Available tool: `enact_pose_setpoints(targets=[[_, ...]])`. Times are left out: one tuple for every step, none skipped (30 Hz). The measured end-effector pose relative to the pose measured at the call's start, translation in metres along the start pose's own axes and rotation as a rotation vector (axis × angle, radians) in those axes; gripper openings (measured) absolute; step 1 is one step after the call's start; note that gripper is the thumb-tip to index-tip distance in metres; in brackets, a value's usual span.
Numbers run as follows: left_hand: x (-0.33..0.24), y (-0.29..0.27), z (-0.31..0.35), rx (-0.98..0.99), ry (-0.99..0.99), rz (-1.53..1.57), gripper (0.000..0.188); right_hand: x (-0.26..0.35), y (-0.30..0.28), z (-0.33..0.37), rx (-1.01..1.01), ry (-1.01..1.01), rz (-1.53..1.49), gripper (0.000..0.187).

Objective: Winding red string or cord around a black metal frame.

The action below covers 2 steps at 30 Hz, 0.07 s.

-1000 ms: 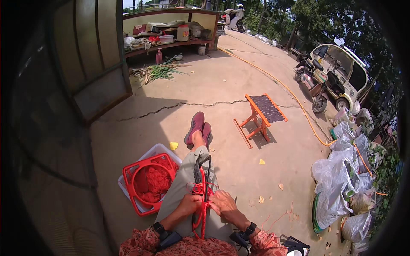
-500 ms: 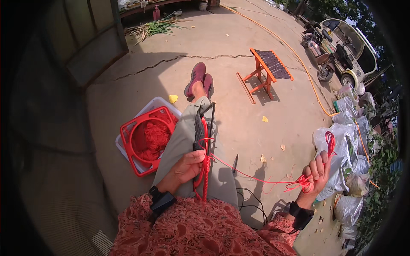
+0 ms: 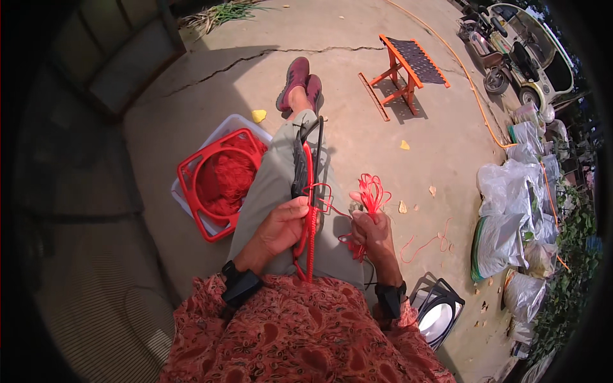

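Observation:
Across my lap stands a narrow black-and-red frame [image 3: 308, 166], its near part wound tightly with red cord. My left hand [image 3: 278, 227] is closed on its wound side, thumb and fingers pinching it. A looped bundle of red cord [image 3: 373, 190] is gripped in my right hand [image 3: 373, 235], just right of the frame, with loops sticking out above and below the fist. One strand runs from the bundle to the frame and makes a loose loop around it. Another loose tail of cord [image 3: 424, 242] shows to the right, over the concrete.
On my left, a red plastic frame [image 3: 187, 175] and a tangle of red cord [image 3: 233, 182] lie in a white basin [image 3: 237, 121]. An orange folding stool [image 3: 408, 67] stands ahead. To the right are silvery sacks [image 3: 501, 236], a black-framed white object [image 3: 437, 319] and parked vehicles [image 3: 533, 57].
My right hand has come in from the far right toward the frame with the cord bundle, and the strand between has slackened. My left hand stays on the frame.

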State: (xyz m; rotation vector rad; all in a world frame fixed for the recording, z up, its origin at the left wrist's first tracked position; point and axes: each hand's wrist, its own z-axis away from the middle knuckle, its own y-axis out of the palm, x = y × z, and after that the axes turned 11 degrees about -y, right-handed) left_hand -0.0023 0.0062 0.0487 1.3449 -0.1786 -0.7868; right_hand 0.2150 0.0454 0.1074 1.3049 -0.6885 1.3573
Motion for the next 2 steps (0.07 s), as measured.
enact_pose_setpoints(targets=[[0.0000, 0.0016, -0.0031, 0.011, -0.004, -0.006, 0.032, -0.0095, 0.0046, -0.0109, 0.042, 0.053, 0.033, 0.049], [-0.0005, 0.0048, -0.0027, -0.020, -0.002, 0.015, 0.036, -0.0085, 0.0053, -0.0141, 0.051, 0.050, 0.030, 0.049]])
